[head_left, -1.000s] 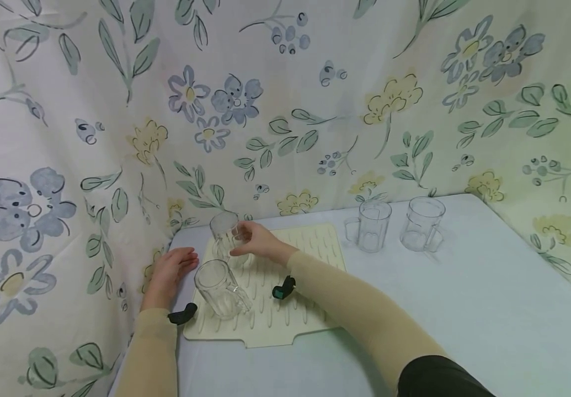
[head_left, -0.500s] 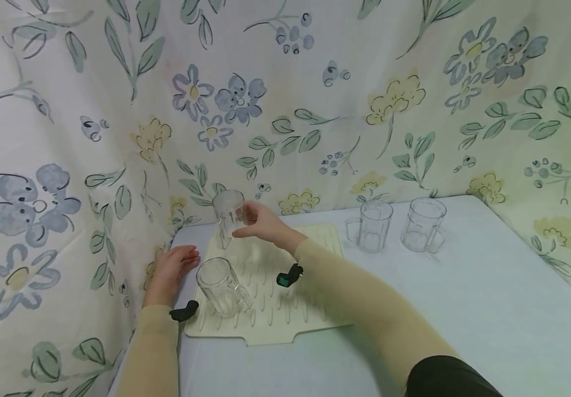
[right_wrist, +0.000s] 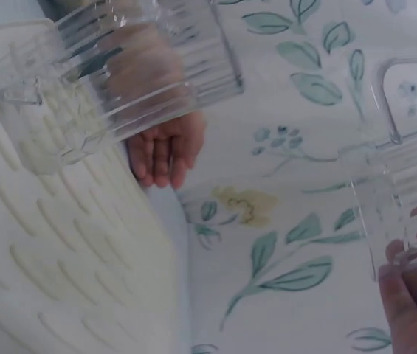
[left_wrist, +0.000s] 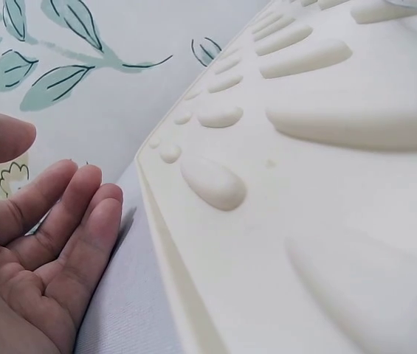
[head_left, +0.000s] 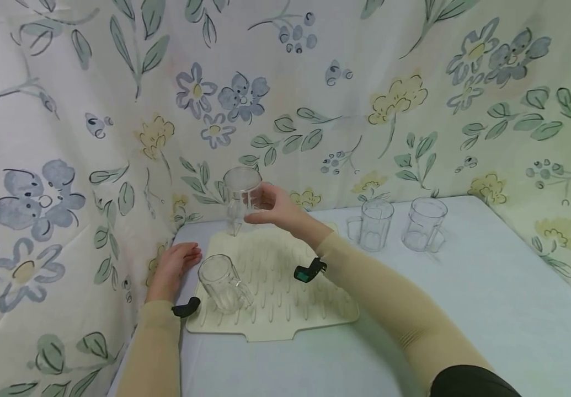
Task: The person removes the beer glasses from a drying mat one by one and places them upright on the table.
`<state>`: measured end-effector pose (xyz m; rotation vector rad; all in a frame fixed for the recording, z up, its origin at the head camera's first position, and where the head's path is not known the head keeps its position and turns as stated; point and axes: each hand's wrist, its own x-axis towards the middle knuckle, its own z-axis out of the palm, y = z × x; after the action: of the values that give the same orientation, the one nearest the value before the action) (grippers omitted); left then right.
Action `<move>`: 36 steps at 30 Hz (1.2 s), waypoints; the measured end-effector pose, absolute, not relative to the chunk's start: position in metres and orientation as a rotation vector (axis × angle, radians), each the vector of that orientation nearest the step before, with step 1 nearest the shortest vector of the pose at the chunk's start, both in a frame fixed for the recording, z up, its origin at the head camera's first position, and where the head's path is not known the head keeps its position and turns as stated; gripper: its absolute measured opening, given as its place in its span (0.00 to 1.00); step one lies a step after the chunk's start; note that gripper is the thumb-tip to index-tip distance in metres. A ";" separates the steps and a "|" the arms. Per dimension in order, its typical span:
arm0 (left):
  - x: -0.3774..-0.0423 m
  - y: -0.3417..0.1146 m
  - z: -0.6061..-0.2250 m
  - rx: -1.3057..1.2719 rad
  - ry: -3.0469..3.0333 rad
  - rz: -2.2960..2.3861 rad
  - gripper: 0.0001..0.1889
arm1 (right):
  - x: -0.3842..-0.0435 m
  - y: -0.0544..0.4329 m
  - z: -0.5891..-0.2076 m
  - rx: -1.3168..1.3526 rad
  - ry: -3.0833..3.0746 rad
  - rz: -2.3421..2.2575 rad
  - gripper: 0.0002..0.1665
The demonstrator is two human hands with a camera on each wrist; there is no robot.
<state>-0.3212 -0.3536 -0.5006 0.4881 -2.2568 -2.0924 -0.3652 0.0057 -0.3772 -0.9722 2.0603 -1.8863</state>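
A clear mug (head_left: pixel 240 182) is gripped by my right hand (head_left: pixel 287 212), raised over the far left part of the cream ridged drying mat (head_left: pixel 270 325). In the right wrist view, fingers of that hand (right_wrist: pixel 415 313) curl against the mug's clear wall (right_wrist: pixel 367 199). A second clear mug (head_left: pixel 223 284) stands on the mat's left side, its handle toward the right. Left of the mat, my left hand (head_left: pixel 172 270) rests on the table on its side, holding nothing. Its fingers are loosely bent, beside the mat's edge, in the left wrist view.
Two more clear mugs (head_left: pixel 375 225) (head_left: pixel 423 225) stand on the white table (head_left: pixel 464 309) at the back, right of the mat. A floral curtain (head_left: pixel 285 82) hangs close behind the table and along its left side.
My right hand has lifted the mug off the mat, moving it up and slightly to the right. The left hand and the other mugs have stayed in place.
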 end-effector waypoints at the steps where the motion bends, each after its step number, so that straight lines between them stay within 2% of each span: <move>1: -0.322 -0.353 -0.501 0.492 -2.256 -2.092 0.26 | -0.361 0.010 -0.374 -0.989 2.057 -1.892 0.26; 7: -0.324 -0.352 -0.501 0.484 -2.253 -2.093 0.24 | -0.341 0.041 -0.364 -1.081 2.018 -1.928 0.40; 11: -0.324 -0.352 -0.503 0.494 -2.259 -2.089 0.26 | -0.329 0.062 -0.359 -1.105 2.011 -1.947 0.45; 25: -0.328 -0.352 -0.504 0.505 -2.273 -2.071 0.25 | -0.285 0.127 -0.351 -1.084 2.006 -2.098 0.47; 36: -0.326 -0.349 -0.501 0.521 -2.279 -2.065 0.22 | -0.265 0.155 -0.359 -1.130 2.019 -2.159 0.46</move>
<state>-0.3258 -0.3495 -0.5009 0.5208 -2.2788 -2.0654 -0.2651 0.1551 -0.3589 -1.1299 2.0191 -2.1593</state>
